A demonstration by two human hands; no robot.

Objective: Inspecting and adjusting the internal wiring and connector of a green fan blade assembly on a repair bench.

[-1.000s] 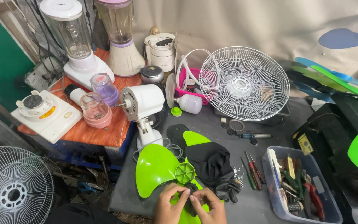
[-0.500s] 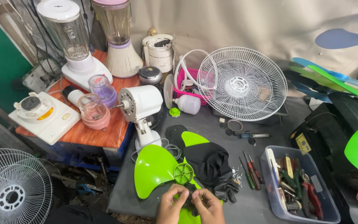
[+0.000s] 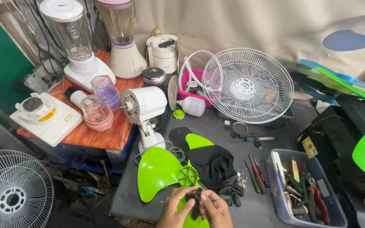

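Observation:
At the bottom edge my left hand (image 3: pixel 175 209) and my right hand (image 3: pixel 214 209) pinch a small dark part (image 3: pixel 196 199) between their fingertips. They hover over a bright green fan blade (image 3: pixel 159 170) that lies on the grey table. Its ribbed hub (image 3: pixel 188 176) sits just above my fingers. A black cloth (image 3: pixel 214 164) covers part of the blade on the right. A white fan motor on its stand (image 3: pixel 145 106) rises behind the blade, shaft pointing left.
A white wire fan guard (image 3: pixel 247 85) leans at the back. A clear tub of tools (image 3: pixel 301 190) stands right, screwdrivers (image 3: pixel 256 174) beside it. Blenders (image 3: pixel 76 42) crowd an orange board on the left. Another guard (image 3: pixel 13 194) lies at lower left. More blades (image 3: pixel 339 80) lie far right.
My hands have stayed over the green blade, fingers shifting slightly around the small dark part. The view has drifted a little.

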